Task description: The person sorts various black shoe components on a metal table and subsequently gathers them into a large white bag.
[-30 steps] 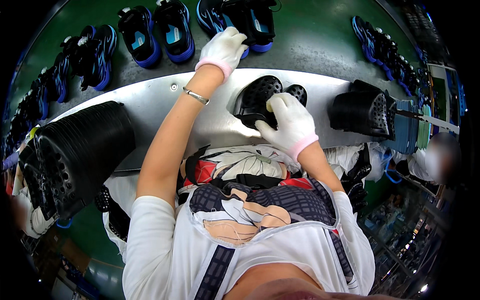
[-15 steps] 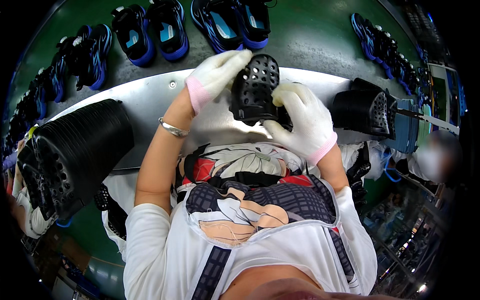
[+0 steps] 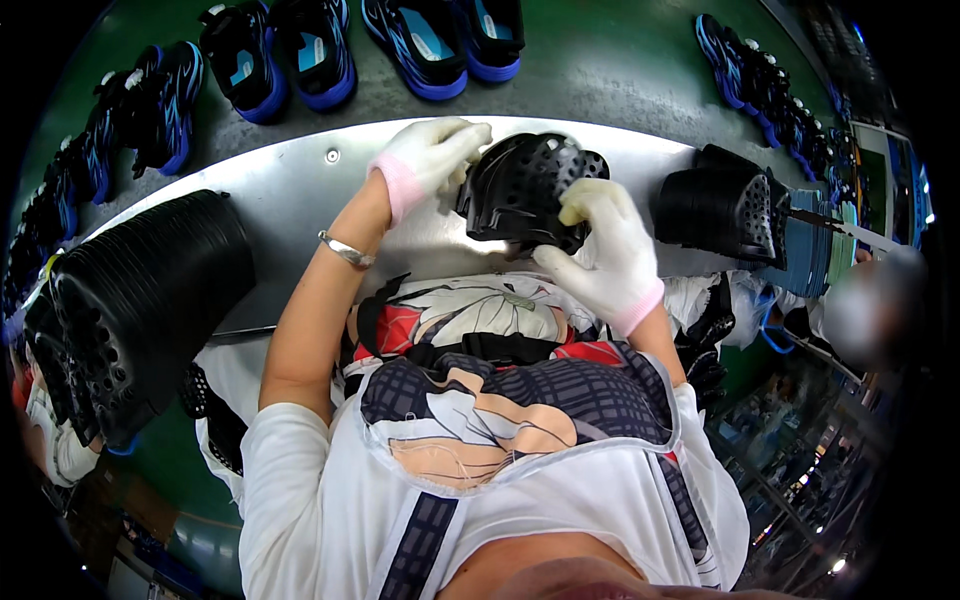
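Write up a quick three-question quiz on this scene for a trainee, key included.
1. True or false: the right hand is touching a blue-soled shoe.

2. Multiple choice: what colour are the glove cuffs?
A) Green
B) Pink
C) Black

3. Fill in the blank: the silver bracelet is on the same arm as the ____ hand.

Key:
1. False; it touches the black shells with holes.
2. B.
3. Left hand.

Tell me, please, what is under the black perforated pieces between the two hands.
Around the black perforated pieces, the silvery metal surface shows. Directly beneath, the pieces themselves cover everything, so I cannot tell.
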Action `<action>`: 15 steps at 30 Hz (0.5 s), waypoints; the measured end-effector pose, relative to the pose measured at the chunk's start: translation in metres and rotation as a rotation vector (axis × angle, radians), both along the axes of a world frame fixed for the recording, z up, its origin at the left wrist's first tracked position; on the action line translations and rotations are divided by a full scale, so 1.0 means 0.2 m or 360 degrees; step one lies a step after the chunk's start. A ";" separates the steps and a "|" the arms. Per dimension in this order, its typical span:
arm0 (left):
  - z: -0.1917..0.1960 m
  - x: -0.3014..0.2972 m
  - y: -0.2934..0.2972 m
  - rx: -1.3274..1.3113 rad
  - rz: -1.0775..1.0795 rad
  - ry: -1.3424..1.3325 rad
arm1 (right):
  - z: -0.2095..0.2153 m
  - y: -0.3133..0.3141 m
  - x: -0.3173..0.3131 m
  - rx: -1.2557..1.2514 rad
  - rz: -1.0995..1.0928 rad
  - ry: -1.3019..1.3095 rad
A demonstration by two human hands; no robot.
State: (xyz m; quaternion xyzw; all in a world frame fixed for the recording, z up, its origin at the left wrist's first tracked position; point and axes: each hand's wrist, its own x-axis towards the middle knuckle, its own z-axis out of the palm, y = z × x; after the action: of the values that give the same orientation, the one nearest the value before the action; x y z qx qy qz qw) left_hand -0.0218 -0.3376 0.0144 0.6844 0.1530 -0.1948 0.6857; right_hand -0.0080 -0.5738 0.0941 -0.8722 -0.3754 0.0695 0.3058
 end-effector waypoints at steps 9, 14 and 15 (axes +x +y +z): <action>0.08 -0.03 -0.04 -0.0661 0.0075 -0.0116 | 0.06 0.01 0.04 0.0077 0.0019 -0.0145; 0.06 -0.05 -0.05 -0.1363 0.0106 -0.0282 | 0.09 0.10 0.06 0.0137 0.0246 -0.0166; 0.09 -0.05 -0.04 -0.1419 0.0124 -0.0353 | 0.09 0.13 0.07 0.0142 0.0248 -0.0155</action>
State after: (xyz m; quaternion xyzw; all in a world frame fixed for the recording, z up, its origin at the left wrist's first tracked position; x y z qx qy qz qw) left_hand -0.0309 -0.3465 0.0333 0.3331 0.0057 -0.1412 0.9322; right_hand 0.0064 -0.5487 0.1113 -0.8283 -0.4591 0.0337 0.3194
